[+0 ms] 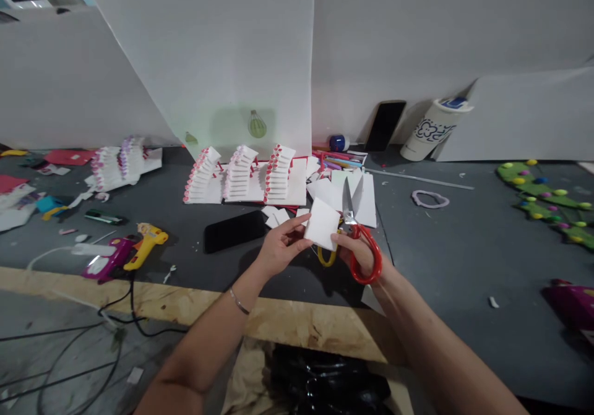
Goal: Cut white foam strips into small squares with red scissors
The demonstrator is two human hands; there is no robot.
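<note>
Between my hands is a small square of folded or stacked white paper [323,223]. My left hand [284,245] pinches its left edge between thumb and fingers. My right hand [356,249] has the red-handled scissors [365,255] hooked on it, their blades apart and pointing away from me. The thumb of that hand also presses the lower right corner of the paper. Below the paper a yellow loop handle [327,258] shows; the rest of it is hidden. White paper sheets [367,197] and small cut pieces [276,217] lie just beyond.
Three fanned rows of white sticks with pink and red tips [239,174] stand behind a black phone [234,232]. A yellow glue gun [145,245] lies at left with cords. A tumbler [431,129] and another phone [386,125] lean at the back; green felt [542,198] is at right.
</note>
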